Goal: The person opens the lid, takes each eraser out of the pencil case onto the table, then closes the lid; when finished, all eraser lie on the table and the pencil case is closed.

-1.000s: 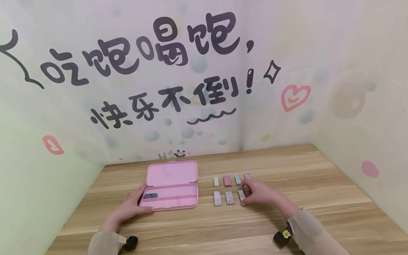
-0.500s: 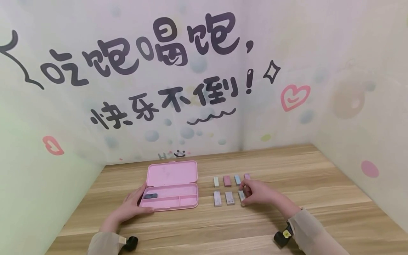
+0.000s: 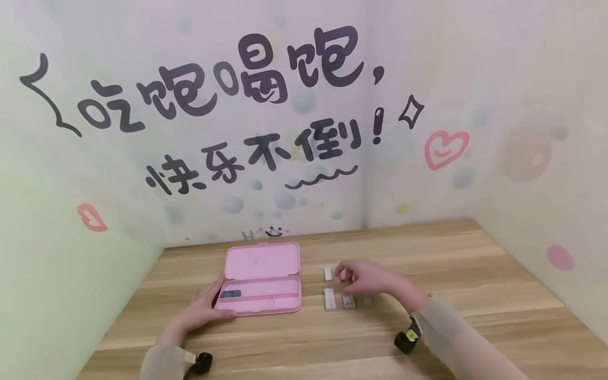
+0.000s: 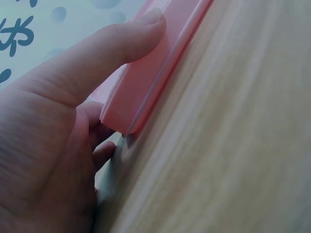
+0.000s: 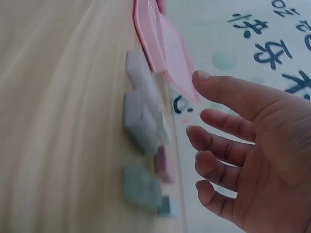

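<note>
An open pink pencil case [image 3: 286, 303] lies on the wooden table, lid [image 3: 263, 260] folded back. My left hand [image 3: 201, 309] grips its left end, thumb [image 4: 141, 36] on the front wall and fingers around the corner. Inside the upper left compartment sits a small dark block [image 3: 231, 293]. Right of the case stand two rows of small eraser-like blocks. My right hand [image 3: 368, 277] hovers above them, fingers loosely bent and holding nothing. A white block [image 3: 328, 274], a pink block [image 5: 164, 165], two pale front blocks [image 5: 140, 121] and a greenish block [image 5: 141, 187] show. The hand hides others.
The table [image 3: 304, 348] ends at a back wall [image 3: 418, 179] with black lettering, and side walls [image 3: 546, 200] flank it. A black wrist camera [image 3: 405, 343] sits at the right sleeve, another camera [image 3: 203, 362] at the left.
My right hand has let go of the greenish front block and moved left, over the middle blocks. The left hand stays on the pencil case. The head view has shifted slightly.
</note>
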### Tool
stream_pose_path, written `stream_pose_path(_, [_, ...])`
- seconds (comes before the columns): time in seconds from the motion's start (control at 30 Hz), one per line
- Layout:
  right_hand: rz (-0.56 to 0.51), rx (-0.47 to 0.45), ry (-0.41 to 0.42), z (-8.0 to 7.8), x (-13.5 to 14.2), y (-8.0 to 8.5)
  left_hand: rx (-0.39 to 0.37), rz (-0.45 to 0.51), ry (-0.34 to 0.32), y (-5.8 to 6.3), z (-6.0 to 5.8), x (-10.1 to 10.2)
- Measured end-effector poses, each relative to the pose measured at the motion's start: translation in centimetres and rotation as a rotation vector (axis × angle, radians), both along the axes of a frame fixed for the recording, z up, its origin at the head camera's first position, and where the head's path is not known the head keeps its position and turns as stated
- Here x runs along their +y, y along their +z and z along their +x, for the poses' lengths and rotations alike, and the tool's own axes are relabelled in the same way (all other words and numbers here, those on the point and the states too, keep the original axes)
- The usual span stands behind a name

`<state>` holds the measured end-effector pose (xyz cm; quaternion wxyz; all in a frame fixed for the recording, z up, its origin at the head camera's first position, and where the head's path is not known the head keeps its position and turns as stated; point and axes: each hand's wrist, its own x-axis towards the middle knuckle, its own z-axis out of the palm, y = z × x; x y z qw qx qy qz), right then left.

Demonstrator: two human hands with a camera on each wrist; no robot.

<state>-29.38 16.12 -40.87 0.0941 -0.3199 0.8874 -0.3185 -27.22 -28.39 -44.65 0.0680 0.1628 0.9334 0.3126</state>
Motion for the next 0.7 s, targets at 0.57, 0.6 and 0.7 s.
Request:
stream_pose_path(0.57, [-0.047, 0.039, 0.179, -5.0, -16.5, 1.7, 0.008, 0.008, 0.019, -0.2, 0.1, -0.2])
stream_pose_path(0.6, [-0.055, 0.051, 0.18, -5.1, -17.3, 1.5, 0.005, 0.007, 0.022, -0.2, 0.0, -0.1])
stream_pose_path(0.7, [-0.067, 0.082, 0.172, -5.3, -19.4, 1.1, 0.008, 0.006, 0.02, -0.1, 0.0, -0.1])
